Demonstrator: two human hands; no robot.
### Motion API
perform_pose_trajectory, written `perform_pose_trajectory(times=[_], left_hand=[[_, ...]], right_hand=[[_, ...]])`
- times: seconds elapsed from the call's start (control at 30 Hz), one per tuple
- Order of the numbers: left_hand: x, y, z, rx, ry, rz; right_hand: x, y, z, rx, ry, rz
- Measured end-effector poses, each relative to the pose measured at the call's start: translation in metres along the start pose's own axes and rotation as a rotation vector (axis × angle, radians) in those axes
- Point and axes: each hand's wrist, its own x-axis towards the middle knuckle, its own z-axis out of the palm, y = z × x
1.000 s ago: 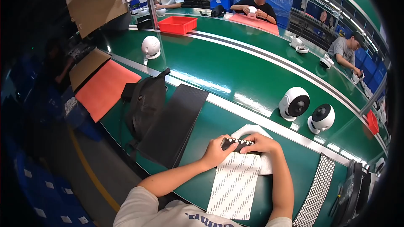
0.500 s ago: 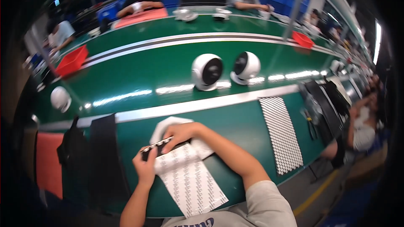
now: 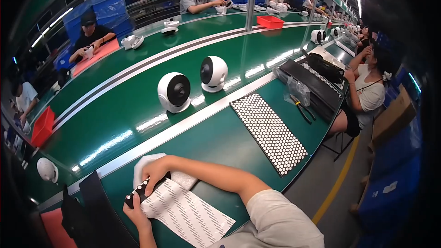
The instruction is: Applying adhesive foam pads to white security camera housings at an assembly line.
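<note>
My left hand (image 3: pixel 136 216) pinches the near-left corner of a sheet of round white stickers (image 3: pixel 188 212). Its printed white backing faces up and slopes toward my body. Along the far edge the sheet curls over, showing a black strip with a row of white dots (image 3: pixel 138 192). My right hand (image 3: pixel 156 170) reaches across and closes on that curled edge, its fingertips partly hidden. Under and behind the hands lies a white foam-like wrap (image 3: pixel 184 181) on the green table. A second dotted sheet (image 3: pixel 269 133), dots up, lies flat to the right.
Two white round devices with black fronts (image 3: pixel 174 93) (image 3: pixel 214 73) stand on the green conveyor beyond a metal rail. Yellow-handled pliers (image 3: pixel 302 109) and a clear plastic bag (image 3: pixel 297 89) lie at the right. Black sheeting (image 3: pixel 98 206) is at the left. A person (image 3: pixel 365 92) sits at the right.
The view has swung to the right, so things sit further left in the picture. Both hands keep hold of the dotted sheet at its curled edge, with little change in grip.
</note>
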Motion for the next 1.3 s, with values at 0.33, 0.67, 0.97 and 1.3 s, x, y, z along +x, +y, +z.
perform_pose_trajectory(times=[0.33, 0.67, 0.97, 1.3], left_hand=[[-0.001, 0.005, 0.0, 0.0, 0.01, 0.016], [-0.006, 0.0, 0.005, -0.082, 0.044, 0.012], [-0.004, -0.001, 0.0, -0.073, 0.011, 0.01], [-0.004, -0.004, 0.002, -0.04, 0.071, -0.012]], right_hand=[[-0.002, -0.006, 0.001, 0.035, 0.014, 0.006], [-0.001, -0.001, 0.002, 0.053, 0.042, -0.007], [0.003, 0.001, 0.002, 0.01, 0.055, -0.051], [0.005, 0.007, 0.003, -0.074, 0.098, -0.056]])
